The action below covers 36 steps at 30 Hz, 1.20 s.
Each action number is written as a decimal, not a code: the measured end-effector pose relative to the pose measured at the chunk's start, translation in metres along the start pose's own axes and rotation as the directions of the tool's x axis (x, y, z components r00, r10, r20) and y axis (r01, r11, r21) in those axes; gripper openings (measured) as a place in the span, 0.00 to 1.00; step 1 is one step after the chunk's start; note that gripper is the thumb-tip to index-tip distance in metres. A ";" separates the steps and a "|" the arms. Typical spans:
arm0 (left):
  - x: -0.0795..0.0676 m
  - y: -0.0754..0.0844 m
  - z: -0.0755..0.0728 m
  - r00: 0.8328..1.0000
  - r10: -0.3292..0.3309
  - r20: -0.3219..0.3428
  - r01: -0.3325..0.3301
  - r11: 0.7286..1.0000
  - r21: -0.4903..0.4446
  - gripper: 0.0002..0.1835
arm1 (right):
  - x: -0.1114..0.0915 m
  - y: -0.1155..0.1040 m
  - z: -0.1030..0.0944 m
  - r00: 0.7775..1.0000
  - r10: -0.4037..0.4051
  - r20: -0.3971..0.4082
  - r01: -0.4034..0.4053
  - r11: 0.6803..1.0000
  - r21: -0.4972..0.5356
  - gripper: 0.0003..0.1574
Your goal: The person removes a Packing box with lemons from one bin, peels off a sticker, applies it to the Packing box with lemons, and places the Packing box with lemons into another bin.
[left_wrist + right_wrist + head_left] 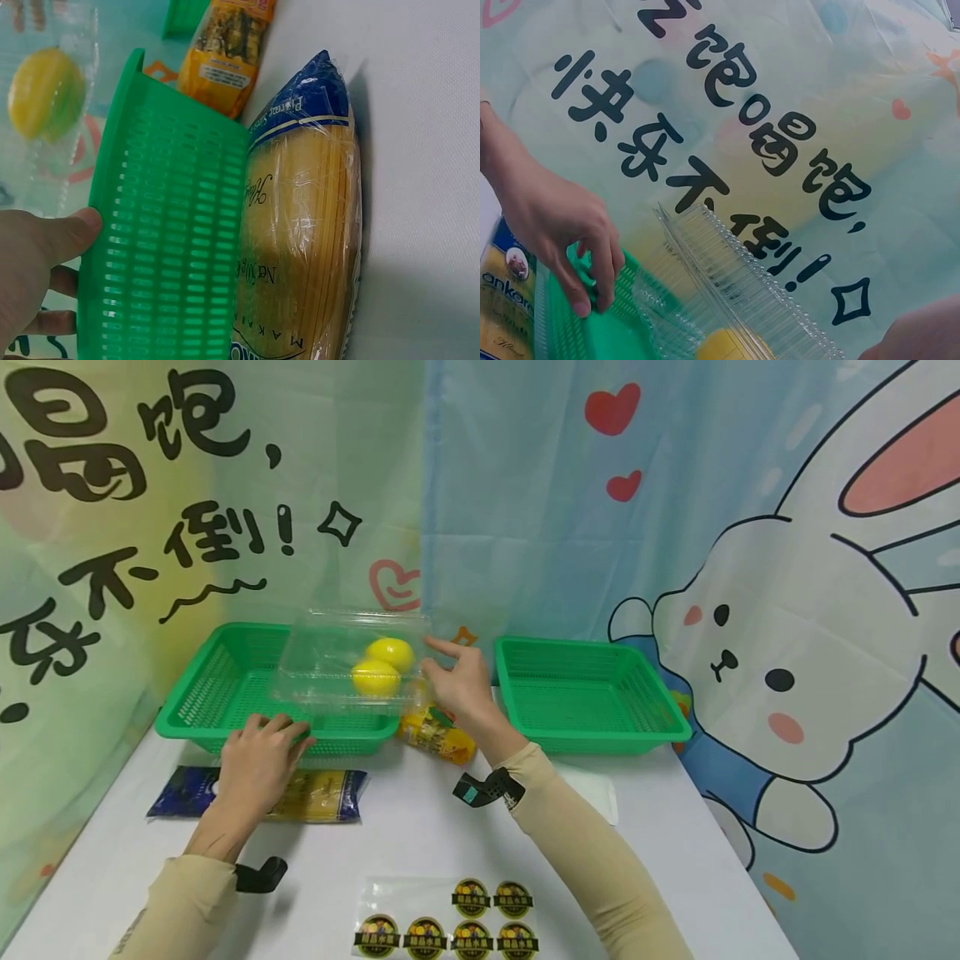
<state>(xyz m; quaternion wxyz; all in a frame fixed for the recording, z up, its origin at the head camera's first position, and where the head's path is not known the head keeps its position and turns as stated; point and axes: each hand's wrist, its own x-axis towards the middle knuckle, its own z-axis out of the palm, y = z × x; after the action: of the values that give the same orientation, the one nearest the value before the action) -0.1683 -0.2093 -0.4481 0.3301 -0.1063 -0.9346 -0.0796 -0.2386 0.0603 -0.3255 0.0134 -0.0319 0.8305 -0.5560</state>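
A person's right hand [467,687] grips the right end of a clear plastic container [318,656] with 2 yellow fruits [377,677] inside, held raised over the left green basket [221,681]. The left hand [261,760] grasps that basket's near rim, thumb on the outside. A pasta packet [315,797] lies in front of the basket on a white table [420,839], while an orange packet [442,739] sits between it and a right green basket [592,741]. Nearest the camera, a clear sheet [405,893] bears 6 round labels [472,938].
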 end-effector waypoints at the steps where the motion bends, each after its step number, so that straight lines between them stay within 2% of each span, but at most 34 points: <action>1: 0.000 0.000 0.000 1.000 0.003 -0.004 -0.003 1.000 0.000 0.12 | -0.002 0.001 -0.002 1.000 -0.009 -0.003 0.009 1.000 0.000 0.27; 7: -0.001 0.000 -0.001 1.000 0.001 -0.016 -0.001 1.000 -0.011 0.11 | -0.010 0.010 -0.014 0.999 -0.040 -0.025 0.040 0.999 0.011 0.27; 13: -0.001 0.003 -0.006 0.997 -0.056 0.049 0.057 0.998 -0.029 0.11 | -0.017 0.019 -0.025 0.999 -0.033 -0.035 0.034 0.999 0.034 0.27; 17: -0.001 0.004 -0.010 0.995 -0.064 0.079 0.066 0.997 -0.026 0.12 | -0.024 0.023 -0.034 0.999 -0.020 -0.051 0.022 0.999 0.042 0.27; 22: 0.001 0.005 -0.015 0.988 -0.083 0.133 0.089 0.995 -0.039 0.19 | -0.032 0.030 -0.045 0.998 -0.007 -0.068 0.009 0.999 0.037 0.26; 27: 0.004 0.009 -0.024 0.988 -0.120 0.097 0.130 0.987 -0.099 0.29 | -0.039 0.039 -0.054 0.996 -0.024 -0.084 0.029 0.998 0.057 0.26; 29: 0.006 0.014 -0.029 0.985 -0.151 0.081 0.162 0.974 -0.157 0.32 | -0.042 0.043 -0.056 0.996 -0.027 -0.091 0.033 0.997 0.064 0.27; 31: 0.008 0.019 -0.034 0.977 -0.192 0.088 0.208 0.948 -0.241 0.33 | -0.045 0.047 -0.059 0.994 -0.019 -0.104 0.025 0.998 0.054 0.26; 34: 0.012 0.029 -0.040 0.966 -0.228 0.125 0.259 0.890 -0.374 0.33 | -0.049 0.053 -0.063 0.993 -0.005 -0.120 0.008 0.999 0.031 0.26; 36: 0.015 0.035 -0.044 0.957 -0.231 0.173 0.286 0.839 -0.463 0.35 | -0.052 0.057 -0.065 0.992 0.005 -0.126 -0.003 1.000 0.017 0.26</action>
<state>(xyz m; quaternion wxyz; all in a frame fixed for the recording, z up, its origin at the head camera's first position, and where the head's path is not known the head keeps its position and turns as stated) -0.1443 -0.1828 -0.4016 0.2274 -0.0623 -0.9073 -0.3483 -0.1928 0.1452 -0.3537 -0.0378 0.0049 0.8251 -0.5637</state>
